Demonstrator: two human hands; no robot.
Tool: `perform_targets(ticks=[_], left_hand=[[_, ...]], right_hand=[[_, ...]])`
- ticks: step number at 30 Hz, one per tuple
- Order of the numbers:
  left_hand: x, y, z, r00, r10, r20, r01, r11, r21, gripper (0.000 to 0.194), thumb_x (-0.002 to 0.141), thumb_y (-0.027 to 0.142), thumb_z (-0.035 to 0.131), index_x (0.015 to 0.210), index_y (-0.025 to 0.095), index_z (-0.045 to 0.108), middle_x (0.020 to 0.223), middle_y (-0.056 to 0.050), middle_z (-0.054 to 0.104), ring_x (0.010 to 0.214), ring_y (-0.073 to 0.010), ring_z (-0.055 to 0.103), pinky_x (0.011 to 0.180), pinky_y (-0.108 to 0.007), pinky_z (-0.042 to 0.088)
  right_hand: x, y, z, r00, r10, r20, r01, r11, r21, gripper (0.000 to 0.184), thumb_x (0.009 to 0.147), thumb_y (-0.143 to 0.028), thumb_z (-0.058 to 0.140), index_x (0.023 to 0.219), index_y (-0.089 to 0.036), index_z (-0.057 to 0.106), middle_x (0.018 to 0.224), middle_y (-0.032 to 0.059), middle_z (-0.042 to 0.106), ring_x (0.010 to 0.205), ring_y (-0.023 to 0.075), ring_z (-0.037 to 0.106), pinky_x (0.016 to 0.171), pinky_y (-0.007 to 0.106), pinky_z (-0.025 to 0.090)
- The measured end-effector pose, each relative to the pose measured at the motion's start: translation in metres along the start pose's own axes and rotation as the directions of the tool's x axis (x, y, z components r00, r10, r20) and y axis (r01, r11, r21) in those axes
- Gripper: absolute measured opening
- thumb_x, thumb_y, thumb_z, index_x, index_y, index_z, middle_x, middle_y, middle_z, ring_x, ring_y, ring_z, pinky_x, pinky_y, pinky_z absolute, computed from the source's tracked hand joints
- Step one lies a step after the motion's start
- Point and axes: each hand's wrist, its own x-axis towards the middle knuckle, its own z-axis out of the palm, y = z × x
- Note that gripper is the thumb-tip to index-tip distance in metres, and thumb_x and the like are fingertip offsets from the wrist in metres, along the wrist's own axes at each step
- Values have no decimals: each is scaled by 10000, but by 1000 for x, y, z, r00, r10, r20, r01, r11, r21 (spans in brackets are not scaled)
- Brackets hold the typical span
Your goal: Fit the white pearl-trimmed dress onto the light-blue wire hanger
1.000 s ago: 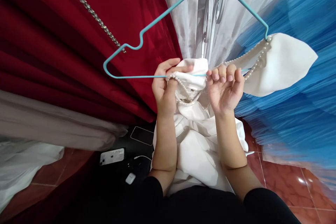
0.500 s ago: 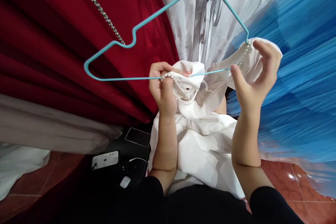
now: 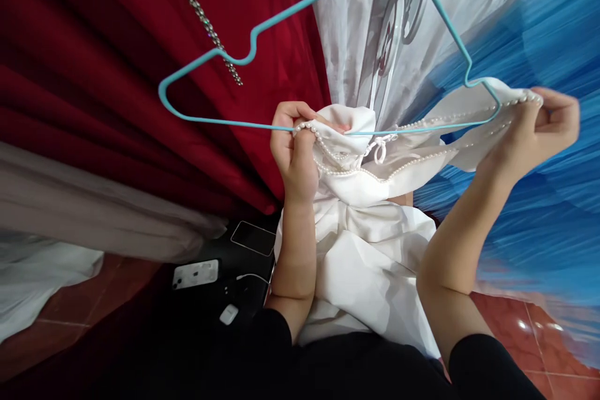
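A white dress (image 3: pixel 370 256) with pearl trim (image 3: pixel 412 165) hangs partly from a teal wire hanger (image 3: pixel 262 37) in front of me. My left hand (image 3: pixel 295 153) is closed on the bunched pearl-edged fabric together with the hanger's bottom bar near its middle. My right hand (image 3: pixel 539 131) is closed on the dress's pearl-trimmed strap, stretched out at the hanger's right end. The skirt drops between my forearms.
Red fabric (image 3: pixel 94 75) with a hanging chain (image 3: pixel 201 12) fills the left, with grey and white cloth below it. Blue tulle (image 3: pixel 539 212) is at the right, white garments behind. Two phones (image 3: pixel 195 274), a cable and a small white item lie on black cloth over red floor tiles.
My right hand moved from the hanger's middle out to the right end, pulling the pearl-trimmed strap wide. The left hand kept its grip near the bar's centre.
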Motion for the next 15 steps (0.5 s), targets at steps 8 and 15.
perform_targets(ticks=[8,15], left_hand=[[-5,-16,7,1000,-4,-11,4,998,-56,81,885,167,486,924,235,504,699,22,649,784,-192,734,889,-371,584],[-5,-13,9,1000,1,20,3,988,-155,150,872,98,460,914,224,530,702,17,694,721,-163,709,890,-388,595]], right_hand=[[-88,11,-1,876,191,443,-209,978,-10,100,800,-307,800,820,-233,736,947,22,726,955,177,685,944,422,566],[-110,-16,30,795,163,585,-363,899,243,289,748,-420,818,672,-239,606,1260,14,644,1209,237,651,1132,545,483]])
